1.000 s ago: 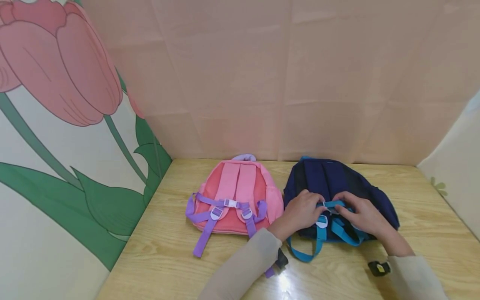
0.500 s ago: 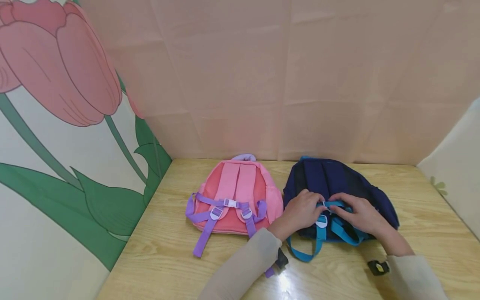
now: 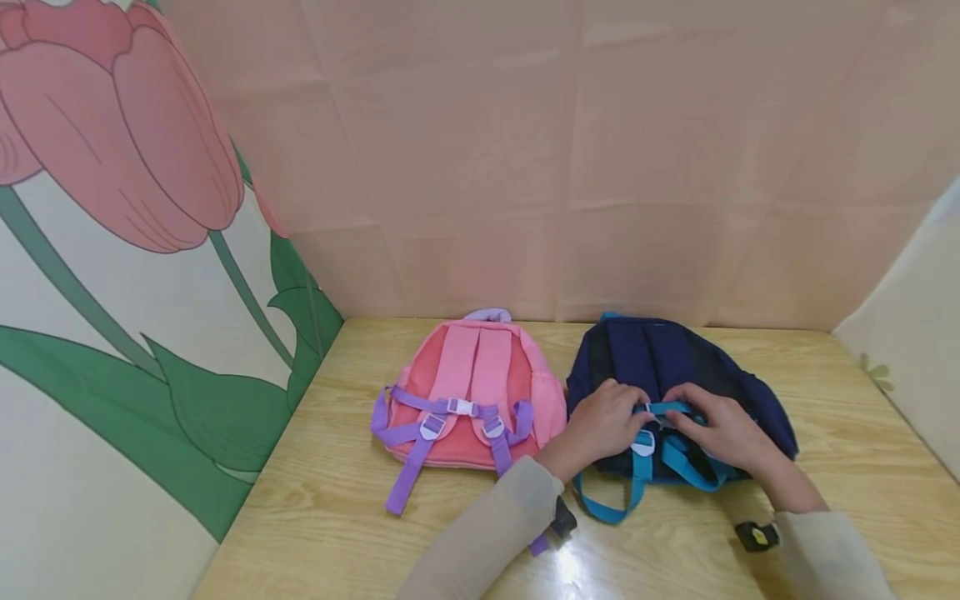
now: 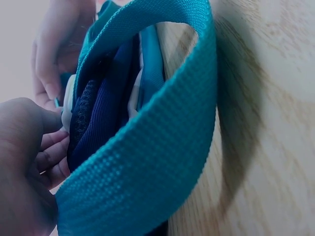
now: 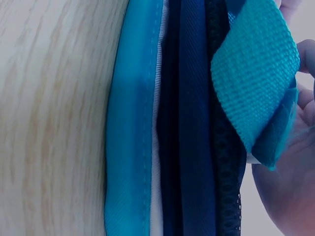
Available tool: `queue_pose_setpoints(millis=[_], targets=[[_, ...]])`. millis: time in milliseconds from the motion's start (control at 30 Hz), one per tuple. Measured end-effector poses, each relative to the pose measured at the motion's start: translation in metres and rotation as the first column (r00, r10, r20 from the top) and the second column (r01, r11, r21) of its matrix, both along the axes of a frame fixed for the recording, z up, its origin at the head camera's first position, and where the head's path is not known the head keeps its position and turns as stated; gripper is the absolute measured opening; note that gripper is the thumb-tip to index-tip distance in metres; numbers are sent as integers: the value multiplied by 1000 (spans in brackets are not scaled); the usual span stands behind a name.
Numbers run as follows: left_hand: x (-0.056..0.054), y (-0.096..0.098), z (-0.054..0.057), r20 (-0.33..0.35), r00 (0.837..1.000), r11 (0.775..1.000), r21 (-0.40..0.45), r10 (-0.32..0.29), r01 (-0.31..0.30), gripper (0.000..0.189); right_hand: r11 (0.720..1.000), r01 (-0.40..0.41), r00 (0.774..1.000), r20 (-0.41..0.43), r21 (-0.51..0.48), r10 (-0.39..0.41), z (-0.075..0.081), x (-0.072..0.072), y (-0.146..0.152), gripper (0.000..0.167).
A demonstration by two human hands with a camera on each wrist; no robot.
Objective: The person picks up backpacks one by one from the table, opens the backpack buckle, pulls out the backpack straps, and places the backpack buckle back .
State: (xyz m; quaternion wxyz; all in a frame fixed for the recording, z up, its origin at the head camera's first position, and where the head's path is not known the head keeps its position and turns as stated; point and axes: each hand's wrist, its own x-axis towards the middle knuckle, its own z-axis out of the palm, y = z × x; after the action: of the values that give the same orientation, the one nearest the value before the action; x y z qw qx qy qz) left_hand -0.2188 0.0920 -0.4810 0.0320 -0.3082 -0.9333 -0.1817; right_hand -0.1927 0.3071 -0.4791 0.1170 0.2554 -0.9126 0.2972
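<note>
A navy backpack lies on the table with its shoulder straps up. Both hands meet over its blue webbing strap, at a small pale buckle. My left hand pinches the buckle end between thumb and fingers. My right hand comes in from the other side, thumb and index finger gripping the strap beside the buckle. In the right wrist view a folded blue strap stands in front of that hand. The fingers cover much of the buckle.
Left of the navy bag lies a pink backpack with purple straps, its white buckle fastened. A blue strap loop hangs onto the wooden table. A pink cloth backdrop rises behind.
My right thumb and fingers shift slightly at the strap, closing toward the buckle and then easing back. My left hand and both backpacks stay in place.
</note>
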Motion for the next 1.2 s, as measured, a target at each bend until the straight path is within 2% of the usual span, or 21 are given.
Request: queue_pose_setpoints(millis=[333, 533, 900, 1200], targets=[[-1, 1, 0, -23, 1000, 1000, -12, -3, 3, 28, 999, -9, 1000, -17, 44, 10, 2, -1, 1, 26], [-2, 1, 0, -18, 1000, 1000, -15, -7, 6, 27, 999, 0, 999, -33, 53, 2, 4, -3, -3, 23], [-1, 0, 0, -4, 1000, 1000, -11, -9, 9, 28, 998, 12, 1000, -5, 66, -12, 2, -4, -1, 16], [-1, 1, -1, 6, 1000, 1000, -7, 3, -3, 28, 999, 6, 1000, 9, 52, -6, 2, -2, 1, 18]])
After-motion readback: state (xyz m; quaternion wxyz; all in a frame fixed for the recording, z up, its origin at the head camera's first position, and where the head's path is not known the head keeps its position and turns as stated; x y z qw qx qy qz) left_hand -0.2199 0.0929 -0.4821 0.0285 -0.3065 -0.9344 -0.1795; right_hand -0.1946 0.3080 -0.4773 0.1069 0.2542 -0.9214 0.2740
